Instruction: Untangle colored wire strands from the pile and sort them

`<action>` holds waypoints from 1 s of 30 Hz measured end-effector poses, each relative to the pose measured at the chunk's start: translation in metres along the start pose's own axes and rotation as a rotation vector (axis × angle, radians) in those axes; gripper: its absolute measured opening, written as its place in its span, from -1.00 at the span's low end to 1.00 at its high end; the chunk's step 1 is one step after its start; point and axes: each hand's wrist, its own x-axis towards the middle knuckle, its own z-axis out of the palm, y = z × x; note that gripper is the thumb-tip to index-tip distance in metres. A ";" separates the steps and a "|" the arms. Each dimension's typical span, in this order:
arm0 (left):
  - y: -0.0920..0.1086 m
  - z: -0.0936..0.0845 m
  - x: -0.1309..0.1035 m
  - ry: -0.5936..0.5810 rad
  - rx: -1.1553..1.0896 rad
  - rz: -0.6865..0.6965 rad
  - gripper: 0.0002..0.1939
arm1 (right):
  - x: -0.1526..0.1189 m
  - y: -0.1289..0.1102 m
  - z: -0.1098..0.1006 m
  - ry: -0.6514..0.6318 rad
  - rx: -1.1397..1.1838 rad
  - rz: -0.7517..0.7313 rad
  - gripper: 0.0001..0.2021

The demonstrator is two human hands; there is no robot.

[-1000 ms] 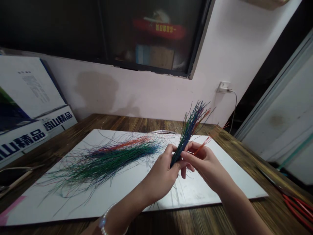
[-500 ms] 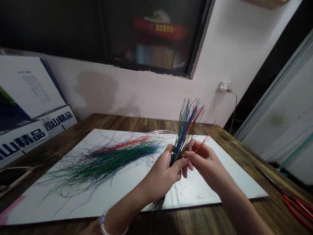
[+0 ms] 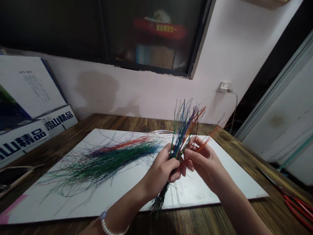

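Note:
A bundle of thin coloured wires (image 3: 183, 132), blue, green, purple and orange, stands upright in my left hand (image 3: 166, 166), fingers wrapped round its middle. Its dark lower ends stick out below that hand. Close beside it on the right, my right hand (image 3: 201, 156) pinches a few orange strands (image 3: 207, 138) that lean away to the upper right. A larger loose pile of green, blue and red wires (image 3: 114, 156) lies on the white board (image 3: 117, 199), left of my hands.
The board rests on a wooden table (image 3: 195, 222). Red-handled scissors (image 3: 290, 199) lie at the right edge. White boxes (image 3: 26, 137) stand at the left. Behind are a wall with a socket (image 3: 224, 87) and a window.
The wire tops in my left hand have fanned out wider. More orange strands now extend to the upper right from my right hand. Both hands have barely moved.

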 end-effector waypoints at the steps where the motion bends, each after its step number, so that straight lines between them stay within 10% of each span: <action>1: 0.000 0.000 0.000 -0.007 0.003 -0.002 -0.84 | 0.000 0.001 0.000 0.007 0.003 0.004 -0.83; 30: -0.005 0.001 0.002 0.188 -0.085 -0.014 -0.94 | 0.003 0.003 0.004 0.138 0.001 -0.065 -0.80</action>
